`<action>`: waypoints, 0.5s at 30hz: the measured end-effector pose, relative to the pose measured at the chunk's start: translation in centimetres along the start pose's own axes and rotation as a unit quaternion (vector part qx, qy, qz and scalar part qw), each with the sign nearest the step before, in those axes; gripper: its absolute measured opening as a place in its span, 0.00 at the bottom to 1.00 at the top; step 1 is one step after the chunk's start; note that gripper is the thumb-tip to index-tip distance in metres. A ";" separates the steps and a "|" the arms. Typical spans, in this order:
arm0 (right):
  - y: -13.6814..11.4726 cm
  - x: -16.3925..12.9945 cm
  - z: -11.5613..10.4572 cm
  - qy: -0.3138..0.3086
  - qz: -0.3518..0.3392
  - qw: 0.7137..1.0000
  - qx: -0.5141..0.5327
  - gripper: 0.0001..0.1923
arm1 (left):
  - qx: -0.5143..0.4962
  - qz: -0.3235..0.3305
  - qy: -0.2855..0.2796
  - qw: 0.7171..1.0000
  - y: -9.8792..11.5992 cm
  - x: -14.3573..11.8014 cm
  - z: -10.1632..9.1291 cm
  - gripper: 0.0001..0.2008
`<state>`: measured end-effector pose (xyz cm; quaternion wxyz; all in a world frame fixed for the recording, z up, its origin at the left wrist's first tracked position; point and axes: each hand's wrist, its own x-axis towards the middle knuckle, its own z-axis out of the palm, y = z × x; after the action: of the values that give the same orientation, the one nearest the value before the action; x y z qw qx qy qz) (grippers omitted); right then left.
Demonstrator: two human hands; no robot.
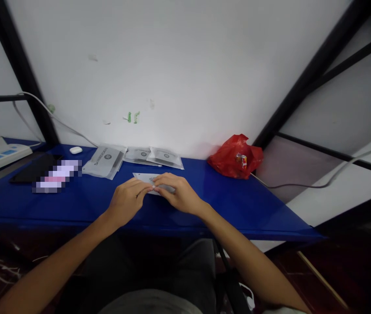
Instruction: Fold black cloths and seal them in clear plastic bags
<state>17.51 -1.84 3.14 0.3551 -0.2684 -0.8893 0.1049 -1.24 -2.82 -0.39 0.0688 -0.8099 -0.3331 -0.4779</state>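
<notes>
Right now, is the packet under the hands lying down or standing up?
Lying down: the packet spreads low over the blue table, printed side up.

Handled packet (145, 176): pale grey, dark print, same on the other packets (103, 162). Desktop (224, 205) solid blue, bag (226, 159) red. Wall (188, 78) white with green marks (129, 117).

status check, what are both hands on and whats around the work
Left hand, right hand: fingers close together at the pale pouch, partly covering it. More pouches farther back. Red bag off right, apart from both hands.
</notes>
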 end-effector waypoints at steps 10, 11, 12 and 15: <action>0.5 -1.4 -0.3 -0.024 0.012 0.997 -0.070 0.08 | 0.001 0.005 0.026 1.000 -0.3 0.0 -0.4 0.11; 0.7 -1.7 -0.4 -0.025 0.017 0.996 -0.087 0.08 | 0.002 -0.006 0.035 0.999 -0.5 0.0 -0.6 0.11; 1.0 -1.9 -0.6 -0.025 0.021 0.994 -0.106 0.08 | 0.003 -0.021 0.046 0.999 -0.8 -0.1 -0.8 0.11; 1.8 -2.5 -1.2 -0.018 0.034 0.985 -0.166 0.08 | 0.002 -0.088 0.066 0.994 -1.8 -0.6 -1.3 0.09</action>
<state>20.61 -1.72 1.86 0.2857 -0.3521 -0.8909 -0.0269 -3.47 -2.26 -0.60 0.0495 -0.7436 -0.3989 -0.5343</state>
